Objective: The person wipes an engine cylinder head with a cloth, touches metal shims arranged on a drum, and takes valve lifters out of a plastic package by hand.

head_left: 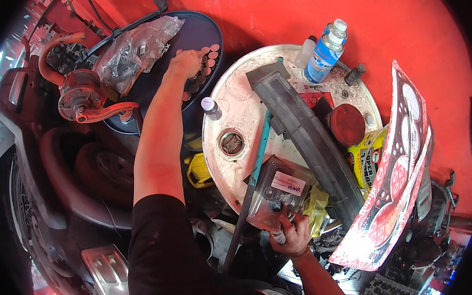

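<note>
My left hand [188,64] reaches over the dark blue drum top [195,29] at the far left, its fingers curled downward. What they hold, if anything, is hidden. Right beside it, small round metal discs [206,71] lie in rows. My right hand [293,235] is low in the middle, fingers closed round a small greyish part [278,236] whose kind I cannot make out. Just beyond that hand, a clear plastic box [268,199] with a handwritten label rests on the white drum top [227,174]. A small dark round piece [276,205] shows at the box.
A clear plastic bag [135,51] lies on the blue drum beside an orange hand pump [81,91]. The white drum carries a long black part [304,133], a teal bar [260,151], a blue spray can [325,52] and a red-topped round tin [347,124]. A gasket sheet pack [393,192] stands right.
</note>
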`<action>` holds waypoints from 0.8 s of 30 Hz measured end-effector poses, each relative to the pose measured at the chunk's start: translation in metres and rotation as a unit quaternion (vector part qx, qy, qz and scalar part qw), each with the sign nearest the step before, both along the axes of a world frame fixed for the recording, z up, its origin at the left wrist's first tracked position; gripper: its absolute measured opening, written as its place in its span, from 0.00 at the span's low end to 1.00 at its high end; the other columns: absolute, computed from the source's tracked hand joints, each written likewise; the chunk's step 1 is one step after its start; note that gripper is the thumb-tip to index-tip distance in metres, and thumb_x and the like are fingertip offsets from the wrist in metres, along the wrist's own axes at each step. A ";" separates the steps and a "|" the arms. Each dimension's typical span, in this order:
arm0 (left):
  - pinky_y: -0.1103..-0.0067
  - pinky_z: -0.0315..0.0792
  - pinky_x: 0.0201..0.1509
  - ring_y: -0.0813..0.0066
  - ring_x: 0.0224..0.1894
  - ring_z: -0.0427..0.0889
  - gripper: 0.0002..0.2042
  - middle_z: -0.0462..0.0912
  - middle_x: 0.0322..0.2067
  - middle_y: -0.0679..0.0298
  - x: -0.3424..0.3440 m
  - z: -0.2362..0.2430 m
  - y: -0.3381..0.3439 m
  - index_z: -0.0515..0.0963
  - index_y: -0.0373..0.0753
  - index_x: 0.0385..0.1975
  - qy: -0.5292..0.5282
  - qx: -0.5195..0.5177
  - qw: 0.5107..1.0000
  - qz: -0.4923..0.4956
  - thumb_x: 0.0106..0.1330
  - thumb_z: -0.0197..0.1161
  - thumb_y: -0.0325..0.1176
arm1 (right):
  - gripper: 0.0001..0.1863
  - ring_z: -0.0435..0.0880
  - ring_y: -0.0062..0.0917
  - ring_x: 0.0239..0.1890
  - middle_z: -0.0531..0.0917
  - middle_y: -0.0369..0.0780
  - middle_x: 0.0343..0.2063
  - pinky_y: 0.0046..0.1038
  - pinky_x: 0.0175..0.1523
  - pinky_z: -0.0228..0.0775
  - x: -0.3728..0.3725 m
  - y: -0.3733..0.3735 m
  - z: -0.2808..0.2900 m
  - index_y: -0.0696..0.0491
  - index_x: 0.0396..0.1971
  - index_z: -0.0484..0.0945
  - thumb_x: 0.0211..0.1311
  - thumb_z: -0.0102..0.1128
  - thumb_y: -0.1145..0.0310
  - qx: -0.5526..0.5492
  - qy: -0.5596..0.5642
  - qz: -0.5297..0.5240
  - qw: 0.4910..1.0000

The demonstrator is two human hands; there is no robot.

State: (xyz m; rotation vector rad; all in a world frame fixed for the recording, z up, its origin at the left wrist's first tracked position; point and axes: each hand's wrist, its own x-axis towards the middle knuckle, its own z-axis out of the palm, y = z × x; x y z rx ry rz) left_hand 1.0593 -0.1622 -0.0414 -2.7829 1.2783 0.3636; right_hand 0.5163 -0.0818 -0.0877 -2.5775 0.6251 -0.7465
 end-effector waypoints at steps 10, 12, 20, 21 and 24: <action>0.60 0.70 0.54 0.62 0.56 0.78 0.30 0.79 0.55 0.64 -0.002 -0.003 -0.008 0.57 0.67 0.70 -0.026 0.059 0.998 0.023 0.68 0.45 0.33 | 0.29 0.76 0.37 0.34 0.75 0.42 0.41 0.34 0.34 0.71 0.002 0.000 0.003 0.48 0.45 0.78 0.35 0.73 0.62 0.000 -0.017 0.001 1.000; 0.60 0.69 0.55 0.62 0.56 0.78 0.30 0.78 0.56 0.63 0.010 -0.019 -0.008 0.56 0.67 0.70 -0.034 0.042 0.998 0.021 0.68 0.47 0.33 | 0.29 0.76 0.37 0.34 0.75 0.42 0.41 0.34 0.33 0.71 0.001 0.001 0.002 0.48 0.45 0.79 0.35 0.73 0.61 0.004 -0.012 -0.001 1.000; 0.60 0.69 0.60 0.56 0.56 0.74 0.25 0.83 0.47 0.63 -0.013 0.007 0.004 0.73 0.64 0.60 -0.062 -0.072 0.992 0.077 0.62 0.59 0.33 | 0.29 0.77 0.37 0.34 0.75 0.42 0.41 0.34 0.32 0.71 0.000 0.000 0.003 0.47 0.45 0.79 0.35 0.73 0.60 -0.005 -0.002 -0.007 1.000; 0.60 0.69 0.56 0.59 0.57 0.74 0.21 0.83 0.48 0.65 -0.013 0.006 0.006 0.76 0.63 0.58 -0.067 -0.042 0.996 0.042 0.63 0.58 0.36 | 0.30 0.77 0.37 0.34 0.75 0.42 0.41 0.34 0.32 0.71 0.001 0.000 0.003 0.47 0.46 0.79 0.35 0.74 0.60 -0.008 0.000 -0.005 1.000; 0.60 0.69 0.53 0.61 0.58 0.72 0.18 0.83 0.48 0.67 -0.019 0.004 0.009 0.78 0.63 0.55 -0.061 -0.015 0.998 0.024 0.65 0.57 0.40 | 0.31 0.77 0.37 0.35 0.75 0.42 0.41 0.34 0.32 0.72 -0.001 0.001 0.000 0.47 0.46 0.79 0.35 0.74 0.60 -0.001 0.000 -0.009 1.000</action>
